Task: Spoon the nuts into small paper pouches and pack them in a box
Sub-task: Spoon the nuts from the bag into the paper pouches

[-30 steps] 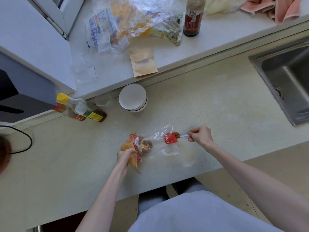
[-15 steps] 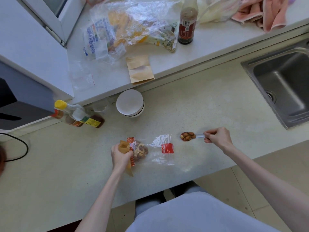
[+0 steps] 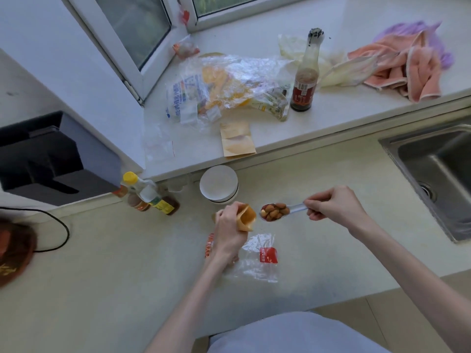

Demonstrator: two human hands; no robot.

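Head view: my left hand (image 3: 229, 230) grips a small kraft paper pouch (image 3: 246, 217), mouth open. My right hand (image 3: 334, 206) pinches a clear-handled spoon (image 3: 276, 212) heaped with glossy nuts (image 3: 274, 212) just beside it. The crinkled plastic nut bag (image 3: 257, 261), seemingly near-empty, lies on the speckled counter (image 3: 102, 276).

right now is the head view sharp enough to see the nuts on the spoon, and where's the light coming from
Head view: the nuts on the spoon are fairly sharp; soft daylight comes from the window at the top, with little shadow; the wide lens bends the counter edges; the brown thing at far left is blurred.
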